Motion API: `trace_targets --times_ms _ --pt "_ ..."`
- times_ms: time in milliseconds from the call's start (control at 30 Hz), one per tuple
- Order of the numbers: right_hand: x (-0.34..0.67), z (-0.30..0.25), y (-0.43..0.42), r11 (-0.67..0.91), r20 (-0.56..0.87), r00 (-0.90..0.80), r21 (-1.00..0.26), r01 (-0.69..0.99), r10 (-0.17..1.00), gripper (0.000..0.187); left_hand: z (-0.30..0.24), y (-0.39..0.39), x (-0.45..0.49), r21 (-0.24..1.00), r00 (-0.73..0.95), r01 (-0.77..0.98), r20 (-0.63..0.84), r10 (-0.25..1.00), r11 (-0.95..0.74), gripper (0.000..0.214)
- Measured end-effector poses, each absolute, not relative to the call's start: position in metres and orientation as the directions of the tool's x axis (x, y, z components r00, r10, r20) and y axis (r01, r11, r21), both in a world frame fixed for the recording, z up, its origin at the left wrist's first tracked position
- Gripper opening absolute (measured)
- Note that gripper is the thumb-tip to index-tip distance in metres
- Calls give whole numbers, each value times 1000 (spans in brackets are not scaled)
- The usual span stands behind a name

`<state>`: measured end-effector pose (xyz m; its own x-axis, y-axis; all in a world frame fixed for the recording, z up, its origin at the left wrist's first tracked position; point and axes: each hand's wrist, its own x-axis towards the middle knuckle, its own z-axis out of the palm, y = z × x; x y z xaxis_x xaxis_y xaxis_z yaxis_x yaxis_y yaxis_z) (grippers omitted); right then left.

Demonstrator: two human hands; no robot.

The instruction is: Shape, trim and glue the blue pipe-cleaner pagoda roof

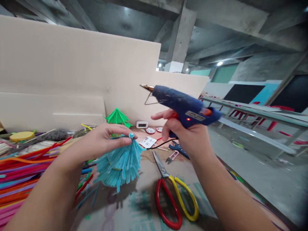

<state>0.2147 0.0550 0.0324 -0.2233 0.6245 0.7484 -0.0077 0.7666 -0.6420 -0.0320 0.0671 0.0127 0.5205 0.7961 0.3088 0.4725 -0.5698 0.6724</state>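
Note:
Between the thumb and fingers of my left hand [109, 138] is the top of a light blue umbrella-shaped craft [122, 163], made of many fuzzy strips fanning downward. Its small round tip shows beside my thumb. My right hand [183, 131] grips the handle of a blue hot glue gun [179, 99], raised above the table. The gun's metal nozzle points left, up and away from the blue craft, and a red light glows on its body. Scissors [166, 183] with one red and one yellow handle lie on the table between my forearms, blades slightly apart.
Many coloured pipe cleaners [24, 179] cover the table's left side. Behind stand a green umbrella-shaped craft [117, 117] and a small white digital timer [141, 124]. Pink thread snips [172, 156] and blue pliers [179, 149] lie near my right wrist. Pale boards [79, 67] rise at the back.

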Motion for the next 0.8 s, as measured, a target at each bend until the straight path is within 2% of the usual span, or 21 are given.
trace_targets --times_ms 100,167,267,300,367,467,667,800 --pt "219 33 44 787 779 -178 -616 -43 601 12 16 72 -38 746 612 399 218 761 -534 32" --pt "222 31 44 754 752 -163 -654 -67 638 14 18 85 -45 819 644 320 180 744 -476 40" --pt "228 25 50 673 671 -179 -737 -56 720 17 15 121 -48 885 541 298 152 827 -358 45" --pt "230 24 52 652 645 -183 -758 -31 742 18 11 135 -46 887 528 328 114 841 -326 46" --pt "235 22 57 610 595 -183 -792 34 782 22 -2 162 -40 908 523 386 -72 849 -161 44" --pt "242 22 63 546 516 -227 -832 96 826 28 -25 188 -26 911 540 409 -199 818 -48 50" --pt "251 20 74 529 504 -199 -844 94 840 31 -55 179 8 935 646 348 -293 705 69 64" --pt "254 16 81 522 496 -190 -844 125 847 34 -68 166 27 939 688 344 -264 676 16 56"
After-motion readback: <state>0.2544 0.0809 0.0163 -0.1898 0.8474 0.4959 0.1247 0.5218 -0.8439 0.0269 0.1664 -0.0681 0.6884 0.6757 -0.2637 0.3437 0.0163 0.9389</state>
